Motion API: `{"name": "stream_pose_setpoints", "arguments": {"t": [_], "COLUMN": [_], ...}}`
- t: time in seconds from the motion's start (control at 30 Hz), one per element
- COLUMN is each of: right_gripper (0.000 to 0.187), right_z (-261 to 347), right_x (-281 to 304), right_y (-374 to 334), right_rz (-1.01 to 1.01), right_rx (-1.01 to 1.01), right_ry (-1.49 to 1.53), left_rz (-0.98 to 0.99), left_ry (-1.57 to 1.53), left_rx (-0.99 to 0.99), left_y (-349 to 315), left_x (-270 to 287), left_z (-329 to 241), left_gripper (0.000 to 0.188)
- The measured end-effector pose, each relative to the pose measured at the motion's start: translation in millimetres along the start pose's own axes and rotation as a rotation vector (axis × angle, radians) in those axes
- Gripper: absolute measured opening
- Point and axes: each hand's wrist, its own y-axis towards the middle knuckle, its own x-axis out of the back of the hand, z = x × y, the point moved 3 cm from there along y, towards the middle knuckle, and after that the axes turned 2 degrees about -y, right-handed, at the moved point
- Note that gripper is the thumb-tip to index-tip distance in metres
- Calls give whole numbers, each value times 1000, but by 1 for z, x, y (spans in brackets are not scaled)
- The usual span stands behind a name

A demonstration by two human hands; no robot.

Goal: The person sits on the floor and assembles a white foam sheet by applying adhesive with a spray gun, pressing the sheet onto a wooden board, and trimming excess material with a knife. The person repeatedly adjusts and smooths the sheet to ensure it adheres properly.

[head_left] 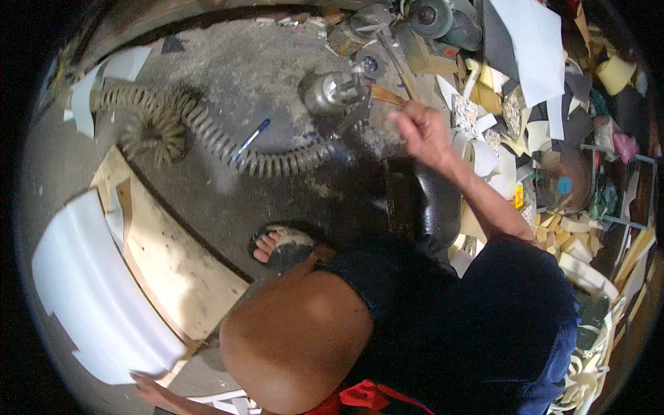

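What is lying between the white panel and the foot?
In the head view, a pale board shows beside the white panel; then comes a strip of dark floor before the foot.

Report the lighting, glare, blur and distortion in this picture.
Head view: fisheye curvature, with black closing in at the corners; head view: bright light patches on the board, glare on the glossy black surface; head view: right hand looks slightly blurred, perhaps by motion.
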Motion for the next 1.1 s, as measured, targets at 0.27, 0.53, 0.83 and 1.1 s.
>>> {"name": "stream_pose_setpoints", "arguments": {"t": [0.27,0.53,0.83,1.1], "right_gripper": [46,52,61,70], "right_z": [-355,-482,-469,-495], "right_x": [-25,-33,-1,84], "right_y": [70,91,78,29], "right_rz": [298,548,438,254], "right_rx": [-130,-529,-547,-375], "right_ry": [-352,-853,-732,-644], "left_rz": [181,200,405,260], "left_ry": [-340,-184,-168,-85], "left_rx": [-185,-476,-543,-502], "left_y": [-4,-28,-53,-53], "left_x": [62,186,164,163], "left_z": [-59,-189,-196,-186], "left_gripper": [50,29,24,30]}}
